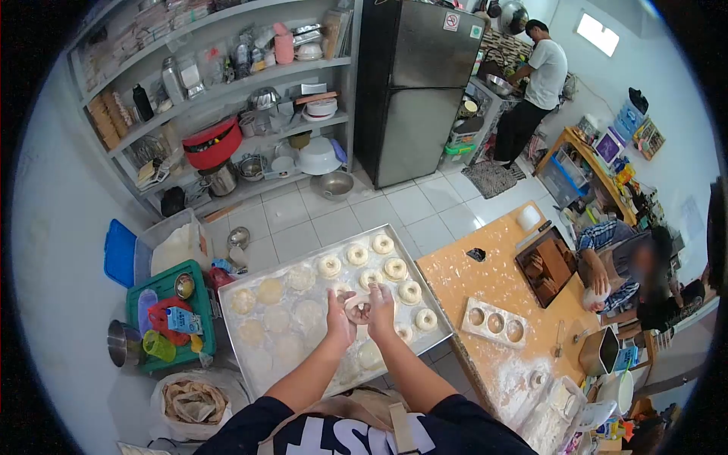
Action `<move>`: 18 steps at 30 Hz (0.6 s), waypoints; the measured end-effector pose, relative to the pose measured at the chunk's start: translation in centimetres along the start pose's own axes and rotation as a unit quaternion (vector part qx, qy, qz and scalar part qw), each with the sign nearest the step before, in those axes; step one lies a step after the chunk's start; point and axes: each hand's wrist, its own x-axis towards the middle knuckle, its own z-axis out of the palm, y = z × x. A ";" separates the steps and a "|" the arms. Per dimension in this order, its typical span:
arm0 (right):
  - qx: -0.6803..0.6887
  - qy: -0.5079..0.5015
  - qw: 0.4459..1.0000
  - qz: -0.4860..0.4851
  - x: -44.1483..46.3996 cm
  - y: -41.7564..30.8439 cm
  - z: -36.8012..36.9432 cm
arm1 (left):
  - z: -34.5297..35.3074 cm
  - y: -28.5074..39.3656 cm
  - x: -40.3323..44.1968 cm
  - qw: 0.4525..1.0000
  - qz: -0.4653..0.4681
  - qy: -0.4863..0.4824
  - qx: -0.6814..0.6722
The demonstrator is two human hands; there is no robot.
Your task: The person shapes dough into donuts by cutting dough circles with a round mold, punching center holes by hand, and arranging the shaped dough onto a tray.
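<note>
A pale dough ring (357, 303) is held up between my two hands, above a large metal tray (230, 318). My left hand (340, 318) curls round its left side, and my right hand (381, 309) grips the right side. Some fingers of both hands are hidden behind the dough. Shaped dough rings (395, 268) lie in rows on the tray's right part. Flat, floury dough rounds (269, 291) cover its left part. My forearms hide some of the nearest pieces.
Right of the tray stands a floured wooden table (447, 277) with a three-hole mould (495, 324) and a dark tray of brown slabs (547, 265). A person (607, 254) is at its far side; another (546, 72) stands near the fridge (425, 91). A green crate (131, 311) sits left.
</note>
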 end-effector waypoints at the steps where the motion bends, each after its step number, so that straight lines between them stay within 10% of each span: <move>1: 0.001 -0.032 0.999 -0.011 0.4 0.5 -0.4 | 0.2 0.1 0.0 0.999 0.009 0.011 -0.047; 4: -0.086 -0.160 0.979 0.095 0.0 -1.0 -0.7 | 0.3 2.0 -0.8 0.976 -0.018 -0.026 0.217; 8: 0.020 -0.010 0.999 0.041 0.7 0.9 -0.7 | 0.0 -0.5 0.4 0.999 0.023 0.002 0.031; 12: -0.080 -0.125 0.981 0.121 -0.1 -1.7 -0.3 | 1.6 2.0 -1.1 0.974 -0.034 0.051 0.219; 18: -0.072 -0.041 0.996 0.038 1.0 0.9 -0.7 | -0.1 0.4 0.2 1.000 0.002 0.014 0.001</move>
